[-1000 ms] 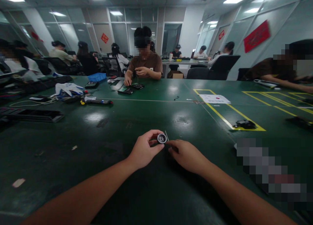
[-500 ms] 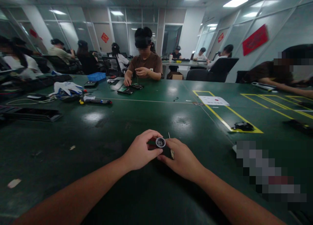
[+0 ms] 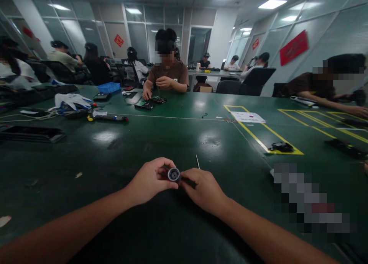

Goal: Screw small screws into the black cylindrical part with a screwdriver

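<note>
Head view: you're over the green tabletop point(image 3: 161, 141); its far edge runs by the co-worker opposite point(image 3: 169, 74), well ahead of your hands. Left limits: black frame point(image 3: 31, 133) and dark tool with a yellow end point(image 3: 110, 118), both well apart from you. Right limits: pixelated object point(image 3: 307, 195) beyond your right forearm, then yellow tape outline point(image 3: 296, 150) with a black part point(image 3: 281, 147) at its near end. Round part point(image 3: 173, 175) sits between your hands, recessed face toward you. Left hand point(image 3: 149, 181) grasps it, thumb below, fingers above. Right hand point(image 3: 205, 187) angles in, thumb and forefinger bent at its right side; can't tell if they pinch it. Thin metal shaft point(image 3: 197, 161) juts past your right knuckles; can't tell if gripped.
</note>
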{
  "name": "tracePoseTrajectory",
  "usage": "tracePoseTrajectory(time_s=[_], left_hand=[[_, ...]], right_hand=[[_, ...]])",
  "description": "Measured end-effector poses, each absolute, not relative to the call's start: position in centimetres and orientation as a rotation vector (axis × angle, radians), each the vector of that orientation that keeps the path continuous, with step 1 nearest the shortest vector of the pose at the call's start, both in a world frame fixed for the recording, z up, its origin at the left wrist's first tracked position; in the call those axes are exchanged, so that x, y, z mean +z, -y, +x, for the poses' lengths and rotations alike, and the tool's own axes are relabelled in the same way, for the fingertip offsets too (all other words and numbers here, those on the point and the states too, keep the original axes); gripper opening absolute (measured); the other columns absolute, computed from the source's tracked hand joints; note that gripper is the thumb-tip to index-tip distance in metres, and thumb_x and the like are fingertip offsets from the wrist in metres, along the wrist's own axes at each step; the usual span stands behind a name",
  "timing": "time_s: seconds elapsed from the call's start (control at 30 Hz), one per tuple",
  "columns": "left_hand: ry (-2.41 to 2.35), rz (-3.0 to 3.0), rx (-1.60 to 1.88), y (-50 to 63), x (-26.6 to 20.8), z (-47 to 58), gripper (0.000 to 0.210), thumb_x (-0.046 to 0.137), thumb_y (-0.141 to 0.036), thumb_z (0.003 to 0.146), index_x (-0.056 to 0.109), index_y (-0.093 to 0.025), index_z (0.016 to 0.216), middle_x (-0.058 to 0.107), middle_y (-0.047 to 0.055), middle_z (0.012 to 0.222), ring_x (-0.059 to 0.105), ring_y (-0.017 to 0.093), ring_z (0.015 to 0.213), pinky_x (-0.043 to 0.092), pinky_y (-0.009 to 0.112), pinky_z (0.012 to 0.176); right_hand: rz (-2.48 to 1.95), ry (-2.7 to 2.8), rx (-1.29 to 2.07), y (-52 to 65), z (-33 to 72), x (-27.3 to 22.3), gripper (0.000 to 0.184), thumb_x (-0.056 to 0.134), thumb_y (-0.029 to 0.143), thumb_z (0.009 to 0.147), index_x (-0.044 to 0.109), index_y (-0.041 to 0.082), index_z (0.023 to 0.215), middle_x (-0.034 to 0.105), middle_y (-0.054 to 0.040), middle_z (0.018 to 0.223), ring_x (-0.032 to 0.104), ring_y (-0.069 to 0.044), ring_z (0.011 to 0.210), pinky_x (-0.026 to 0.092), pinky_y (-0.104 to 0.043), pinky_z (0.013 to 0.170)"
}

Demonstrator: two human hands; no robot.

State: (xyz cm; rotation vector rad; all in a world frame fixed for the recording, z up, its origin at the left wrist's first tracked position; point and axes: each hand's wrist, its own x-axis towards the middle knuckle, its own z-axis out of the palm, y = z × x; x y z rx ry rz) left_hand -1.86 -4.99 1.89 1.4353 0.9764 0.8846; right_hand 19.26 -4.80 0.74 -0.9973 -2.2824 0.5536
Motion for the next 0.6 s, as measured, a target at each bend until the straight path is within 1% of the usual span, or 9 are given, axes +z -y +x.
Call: tracePoseTrajectory(time_s=[0.1, 0.2, 0.23, 0.3, 0.33, 0.4, 0.5, 0.57, 0.6], left_hand=[[-0.948, 1.455, 0.881, 5.3, 1.8, -1.6, 0.04, 0.087, -0.016, 0.064, 0.064, -0.018, 0.096, 0.071, 0.004, 0.095, 0.07, 0.02, 0.089, 0.058, 0.035, 0.082], [-0.944, 1.525, 0.872, 3.4, 1.9, -3.4, 0.059, 0.089, -0.022, 0.062, 0.062, -0.02, 0.114, 0.07, 0.007, 0.106, 0.069, 0.022, 0.095, 0.058, 0.035, 0.082], [-1.013, 1.592, 0.9, 2.0, 2.0, -4.8, 0.06, 0.087, -0.027, 0.065, 0.061, -0.02, 0.119, 0.069, 0.008, 0.109, 0.069, 0.023, 0.096, 0.057, 0.035, 0.083], [-1.366, 1.695, 1.052, -1.3, 2.5, -8.8, 0.045, 0.067, -0.043, 0.084, 0.062, -0.015, 0.119, 0.068, 0.008, 0.106, 0.066, 0.022, 0.096, 0.054, 0.037, 0.088], [-1.615, 1.745, 1.061, -3.1, 2.8, -11.4, 0.046, 0.056, -0.049, 0.091, 0.061, -0.013, 0.121, 0.068, 0.008, 0.105, 0.064, 0.023, 0.099, 0.051, 0.04, 0.094], [-2.006, 1.895, 0.989, -6.3, 3.4, -16.9, 0.056, 0.045, -0.052, 0.096, 0.056, -0.008, 0.128, 0.063, 0.01, 0.122, 0.057, 0.027, 0.115, 0.042, 0.046, 0.108], [-2.438, 1.787, 0.697, -9.0, 3.8, -24.6, 0.066, 0.042, -0.05, 0.096, 0.046, 0.001, 0.137, 0.049, 0.02, 0.142, 0.043, 0.037, 0.133, 0.034, 0.052, 0.112], [-2.538, 1.674, 0.62, -9.6, 3.5, -28.5, 0.07, 0.041, -0.044, 0.096, 0.037, 0.011, 0.14, 0.037, 0.031, 0.149, 0.033, 0.045, 0.14, 0.03, 0.059, 0.112], [-2.58, 1.615, 0.593, -9.8, 3.3, -30.0, 0.072, 0.043, -0.041, 0.094, 0.033, 0.012, 0.142, 0.029, 0.035, 0.152, 0.03, 0.049, 0.141, 0.03, 0.062, 0.11]], right_hand=[[-1.009, 2.285, 0.571, 4.9, 19.2, 0.7, 0.012, 0.065, 0.018, 0.09, 0.073, 0.02, 0.098, 0.077, -0.0041, 0.094, 0.071, -0.018, 0.085, 0.053, -0.028, 0.076], [-1.032, 2.255, 0.583, 4.8, 19.4, 0.6, 0.014, 0.062, 0.018, 0.092, 0.073, 0.021, 0.101, 0.077, -0.004, 0.095, 0.071, -0.017, 0.084, 0.053, -0.027, 0.075], [-1.045, 2.242, 0.582, 4.7, 19.5, 0.6, 0.015, 0.062, 0.018, 0.092, 0.073, 0.022, 0.102, 0.077, -0.0037, 0.095, 0.071, -0.017, 0.084, 0.053, -0.027, 0.075], [-1.078, 2.218, 0.57, 4.6, 19.8, 0.6, 0.014, 0.063, 0.018, 0.092, 0.073, 0.022, 0.101, 0.076, -0.0027, 0.092, 0.071, -0.017, 0.081, 0.052, -0.027, 0.075], [-1.095, 2.209, 0.561, 4.5, 19.9, 0.6, 0.013, 0.064, 0.019, 0.092, 0.074, 0.022, 0.1, 0.076, -0.0023, 0.09, 0.07, -0.016, 0.08, 0.052, -0.027, 0.075], [-1.122, 2.192, 0.54, 4.3, 20.2, 0.6, 0.01, 0.064, 0.022, 0.092, 0.073, 0.022, 0.098, 0.075, -0.0017, 0.086, 0.069, -0.016, 0.076, 0.051, -0.027, 0.073], [-1.14, 2.178, 0.526, 4.1, 20.5, 0.6, 0.009, 0.064, 0.022, 0.092, 0.073, 0.022, 0.095, 0.074, -0.0012, 0.083, 0.068, -0.015, 0.073, 0.051, -0.026, 0.071], [-1.148, 2.175, 0.523, 4.0, 20.7, 0.7, 0.009, 0.064, 0.022, 0.092, 0.072, 0.022, 0.094, 0.073, -0.0008, 0.083, 0.068, -0.015, 0.072, 0.051, -0.026, 0.07], [-1.151, 2.173, 0.522, 3.9, 20.8, 0.7, 0.009, 0.064, 0.023, 0.092, 0.072, 0.022, 0.095, 0.073, -0.0006, 0.083, 0.068, -0.015, 0.072, 0.051, -0.026, 0.069]])
